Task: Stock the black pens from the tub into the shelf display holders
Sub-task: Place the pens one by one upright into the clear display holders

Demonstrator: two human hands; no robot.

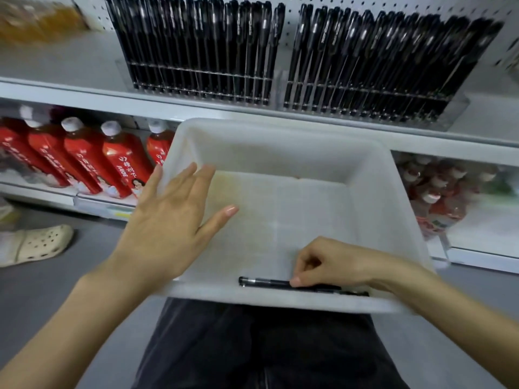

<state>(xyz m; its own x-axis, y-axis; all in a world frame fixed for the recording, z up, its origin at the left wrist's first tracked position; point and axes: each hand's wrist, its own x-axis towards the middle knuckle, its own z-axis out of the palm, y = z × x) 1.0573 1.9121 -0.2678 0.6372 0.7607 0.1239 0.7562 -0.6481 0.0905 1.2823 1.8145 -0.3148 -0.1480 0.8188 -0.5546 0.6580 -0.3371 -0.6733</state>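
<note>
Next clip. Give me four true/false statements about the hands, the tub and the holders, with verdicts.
1. The right hand pinches black pens lying along the tub's near wall. True.
2. The left hand grips a pen. False: it is open with fingers spread and holds nothing.
3. The tub is heaped with pens. False: only a few are left, by the near wall.
4. Both display holders carry rows of black pens. True.

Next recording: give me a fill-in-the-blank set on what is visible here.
The right hand pinches black pens inside the ____ tub. The left hand hovers open, holding ____. ____ display holders above carry pens. Bottles on the lower shelf wear ____ labels.
Answers: white, nothing, two, red.
</note>
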